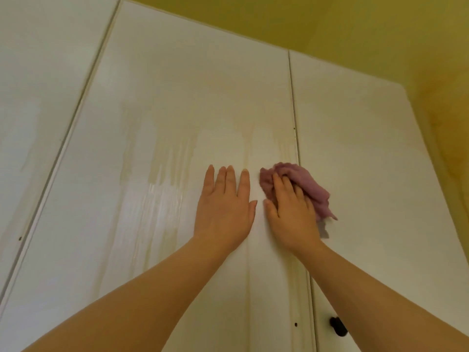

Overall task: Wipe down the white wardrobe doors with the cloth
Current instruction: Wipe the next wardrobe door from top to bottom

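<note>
Three white wardrobe doors fill the view, seen from below at a steep angle. The middle door (177, 123) is widest. The left door (38, 97) is cut off by the left edge, and the right door (368, 161) runs out at the right and lower edges. None of the doors shows its foot.

Yellow wall (330, 21) above and to the right; where wall meets ceiling is hard to make out.

Middle door carries pale yellowish streaks (157, 161) running downward, with a glossy patch below them. Whether wet or stained, cannot tell.

Both forearms enter from the lower edge, elbows out of view.

Left hand (224, 209) lies flat on the middle door, fingers straight and slightly spread, thumb out to the right, holding nothing.

Right hand (291, 214) is just right of it, thumbs near each other but apart. Its fingers are bent over a bunched mauve cloth (304, 181) and grip it against the door; fingertips sink into the folds and are partly hidden.

The cloth sits under and beyond the right hand's fingers, spilling out to their right and far side. It lies across the seam (293, 110) between middle and right doors, hiding that stretch of it. How much cloth is under the palm cannot be seen.

A small black knob (338, 326) on the right door, low down, is partly covered by the right forearm.
</note>
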Demonstrator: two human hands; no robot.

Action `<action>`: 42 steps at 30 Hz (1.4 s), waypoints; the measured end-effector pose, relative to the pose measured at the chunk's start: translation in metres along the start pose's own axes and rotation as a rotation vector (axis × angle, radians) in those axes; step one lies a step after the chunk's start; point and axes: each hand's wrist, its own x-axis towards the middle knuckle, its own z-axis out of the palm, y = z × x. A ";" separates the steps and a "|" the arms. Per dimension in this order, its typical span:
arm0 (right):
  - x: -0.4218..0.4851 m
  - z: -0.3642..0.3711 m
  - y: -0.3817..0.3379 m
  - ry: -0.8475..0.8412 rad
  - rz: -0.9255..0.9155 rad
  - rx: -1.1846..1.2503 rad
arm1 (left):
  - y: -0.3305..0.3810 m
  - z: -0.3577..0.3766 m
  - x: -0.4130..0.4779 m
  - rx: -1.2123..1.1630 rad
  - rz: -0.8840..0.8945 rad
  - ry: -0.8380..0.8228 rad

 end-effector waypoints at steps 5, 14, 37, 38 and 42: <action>0.067 -0.006 -0.001 0.066 -0.023 0.034 | -0.013 0.008 0.024 -0.069 0.045 0.276; 0.081 0.007 0.012 0.328 -0.123 0.254 | 0.007 0.002 0.086 -0.083 -0.014 0.126; 0.202 -0.026 0.023 0.342 -0.143 0.126 | 0.002 -0.005 0.133 0.075 -0.051 0.123; 0.190 -0.023 0.027 0.325 -0.133 0.154 | 0.002 -0.004 0.128 0.050 -0.056 0.097; 0.149 -0.014 0.034 0.281 -0.157 0.250 | 0.000 -0.004 0.117 -0.081 -0.110 0.112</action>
